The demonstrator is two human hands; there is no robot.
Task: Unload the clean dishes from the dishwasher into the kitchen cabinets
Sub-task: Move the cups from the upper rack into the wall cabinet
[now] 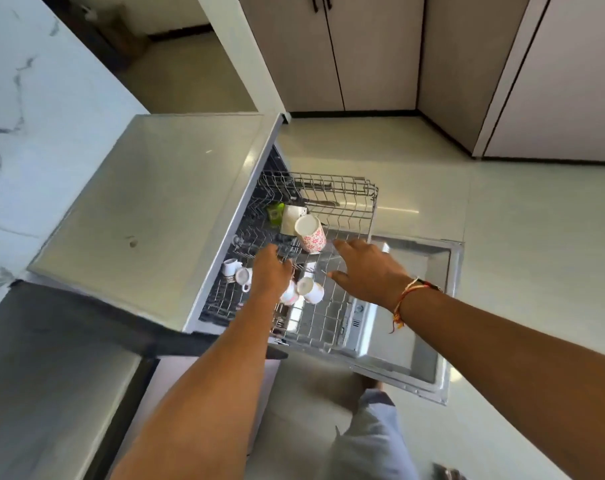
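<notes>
The dishwasher stands open with its door folded down and its wire racks pulled out. A floral mug lies tilted in the rack, beside a white container and a green item. Small white cups and two more rest in the rack. My left hand reaches down among the cups, fingers curled; what it touches is hidden. My right hand hovers open over the rack, just right of the floral mug.
A grey countertop covers the dishwasher on the left, against a marble wall. Closed cabinets stand across the tiled floor. A knife lies in the top rack. My leg is below.
</notes>
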